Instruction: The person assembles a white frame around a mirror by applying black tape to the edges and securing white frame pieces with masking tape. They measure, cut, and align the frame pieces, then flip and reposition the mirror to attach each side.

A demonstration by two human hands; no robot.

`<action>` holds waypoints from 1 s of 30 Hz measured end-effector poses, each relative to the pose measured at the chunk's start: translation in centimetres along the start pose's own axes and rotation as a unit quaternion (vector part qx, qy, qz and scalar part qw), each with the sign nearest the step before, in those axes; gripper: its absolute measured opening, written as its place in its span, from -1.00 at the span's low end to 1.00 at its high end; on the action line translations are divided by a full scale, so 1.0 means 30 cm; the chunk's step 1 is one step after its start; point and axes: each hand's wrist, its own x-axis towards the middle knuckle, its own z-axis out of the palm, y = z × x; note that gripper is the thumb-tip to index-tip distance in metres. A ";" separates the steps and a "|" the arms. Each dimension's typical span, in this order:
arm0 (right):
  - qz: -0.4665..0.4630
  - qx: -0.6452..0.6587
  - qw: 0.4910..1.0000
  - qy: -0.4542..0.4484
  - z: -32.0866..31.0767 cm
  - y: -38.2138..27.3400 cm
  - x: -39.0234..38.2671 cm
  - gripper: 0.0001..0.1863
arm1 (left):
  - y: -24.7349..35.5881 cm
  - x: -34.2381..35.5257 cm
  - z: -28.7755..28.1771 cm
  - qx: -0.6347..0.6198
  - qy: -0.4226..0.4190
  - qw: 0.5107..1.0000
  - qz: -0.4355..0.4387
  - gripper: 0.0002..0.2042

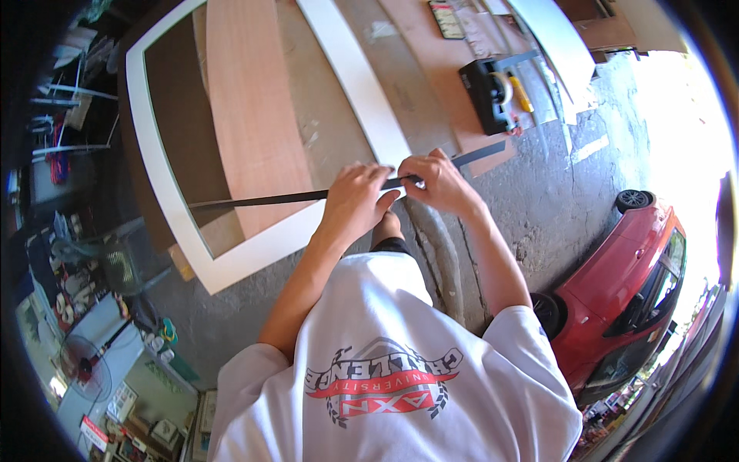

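- Head view: we see the black strip [285, 199] running crosswise in front of the person, over the near part of the white frame [339, 61].
- Left hand [356, 192]: clamped on the strip, fingers curled over it, probably to steady the long left run.
- Right hand [443, 185]: pinched on the strip just beside the left; we judge the close double grip gives fine control of that short stretch.
- A dark length shows past the right hand; seems the same strip, but we can't tell for sure.
- Frame lies flat on the brown surface [331, 131], likely for support; wood board [250, 108] lies lengthwise between its side bars.
- Black tape dispenser [481, 96], yellow cutter [521, 92] beside it and phone [446, 19] sit at the right, presumably within reach yet clear of the strip.
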 end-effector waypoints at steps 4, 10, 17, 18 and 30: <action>0.015 -0.020 0.999 0.041 -0.185 -0.011 -0.050 -0.89 | 0.138 0.191 0.020 -0.005 -0.084 0.996 -0.036 -0.85; 0.018 -0.033 0.995 0.097 -0.398 0.160 -0.090 -0.89 | 0.354 0.430 0.139 0.091 -0.067 0.987 -0.117 -0.87; 0.173 0.070 0.720 0.669 -0.610 0.691 -0.346 -0.91 | 0.485 0.685 0.133 0.095 -0.070 0.969 -0.216 -0.78; 0.250 0.048 0.721 0.645 -0.603 0.797 -0.381 -0.93 | 0.495 0.702 0.121 0.073 -0.059 0.970 -0.222 -0.77; 0.361 -0.138 0.907 0.171 -0.257 1.249 -0.316 -0.77 | 0.562 0.811 0.092 -0.097 -0.063 0.960 -0.255 -0.81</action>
